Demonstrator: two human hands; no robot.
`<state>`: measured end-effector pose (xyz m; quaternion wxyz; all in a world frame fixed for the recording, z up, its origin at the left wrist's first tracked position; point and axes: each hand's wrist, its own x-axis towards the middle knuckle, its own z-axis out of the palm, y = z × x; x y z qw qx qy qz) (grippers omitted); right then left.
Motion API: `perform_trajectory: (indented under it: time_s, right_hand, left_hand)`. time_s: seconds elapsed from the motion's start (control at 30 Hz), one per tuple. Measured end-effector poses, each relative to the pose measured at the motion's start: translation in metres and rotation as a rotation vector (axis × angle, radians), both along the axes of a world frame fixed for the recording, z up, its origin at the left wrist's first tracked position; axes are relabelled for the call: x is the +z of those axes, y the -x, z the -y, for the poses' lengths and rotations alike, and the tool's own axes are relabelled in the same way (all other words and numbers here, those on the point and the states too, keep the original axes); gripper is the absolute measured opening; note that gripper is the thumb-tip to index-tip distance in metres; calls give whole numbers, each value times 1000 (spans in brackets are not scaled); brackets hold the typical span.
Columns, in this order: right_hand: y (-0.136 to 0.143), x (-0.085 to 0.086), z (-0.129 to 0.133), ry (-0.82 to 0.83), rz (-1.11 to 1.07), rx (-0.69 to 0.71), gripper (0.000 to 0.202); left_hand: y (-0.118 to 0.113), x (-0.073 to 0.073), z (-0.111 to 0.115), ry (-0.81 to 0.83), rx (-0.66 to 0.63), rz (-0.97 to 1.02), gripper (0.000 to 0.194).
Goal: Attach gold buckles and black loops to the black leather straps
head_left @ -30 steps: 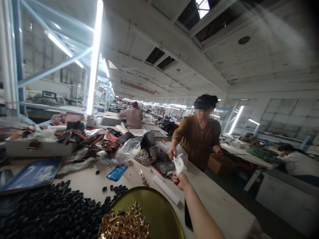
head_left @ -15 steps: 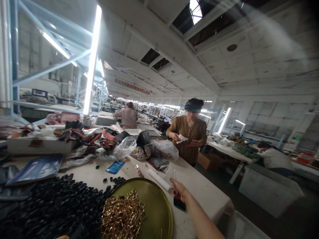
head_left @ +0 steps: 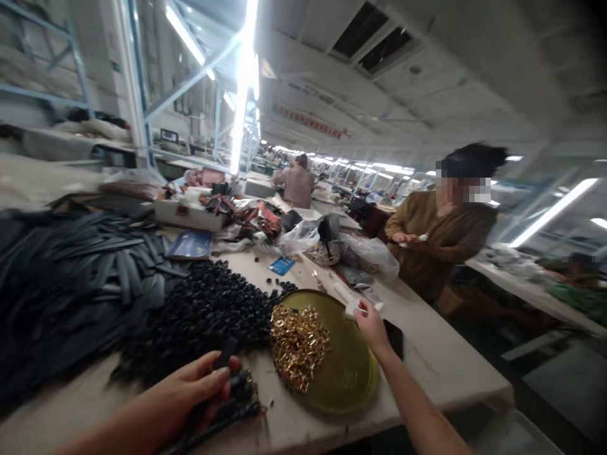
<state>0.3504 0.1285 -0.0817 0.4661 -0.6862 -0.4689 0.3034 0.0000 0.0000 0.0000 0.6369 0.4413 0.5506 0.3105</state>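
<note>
Taking the tray's middle as the clock's centre, the person's left hand (head_left: 202,385) is between eight and nine o'clock, thumb and fingers closed on a dark strip (head_left: 224,354) whose end pokes up past the fingertips. The right hand (head_left: 372,328) is near one o'clock by the rim of the round tray (head_left: 351,373), fingertips drawn together on a thin white piece (head_left: 351,308); blur hides how firmly they press. Gold-coloured pieces (head_left: 301,347) fill the tray's nine o'clock side, black loops (head_left: 222,303) lie heaped toward ten, and a dark flat object (head_left: 394,340) rests at three, partly behind the right forearm. A co-worker (head_left: 439,237) stands between one and two o'clock. The white piece looks light and limp, so a gentle pinch near its edge should suit it, with the wrist lifted clear of the rim. The strip probably wants a steadier hold, close to its end, with the left sweep kept short of the heaped loops, which could scatter.
</note>
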Motion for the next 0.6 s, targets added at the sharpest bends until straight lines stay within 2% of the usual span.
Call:
perform_trajectory:
  time_s: [0.07,0.17,0.23,0.3,0.43,0.5,0.6]
  right_hand:
    - [51,8,32,7,-44,215,29]
    - [125,22,91,33,-235,659,34]
    - [162,26,122,70,-349,765,30]
    - [187,19,142,137,-452,786,26]
    - [211,-12,155,281,-644,679,27]
    - [217,-25,157,354,-744,631,27]
    - [226,-33,161,425,-824,564,29]
  left_hand:
    - [-4,-5,4,70,-122,99,46]
    - [-12,-16,11,83,-234,158,42]
    - [-12,-27,18,53,-256,148,44]
    - [-6,-39,27,33,-251,128,52]
    - [20,-59,45,93,-199,149,71]
    - [34,-68,54,145,-177,181,61]
    - [50,-79,65,203,-144,168,40]
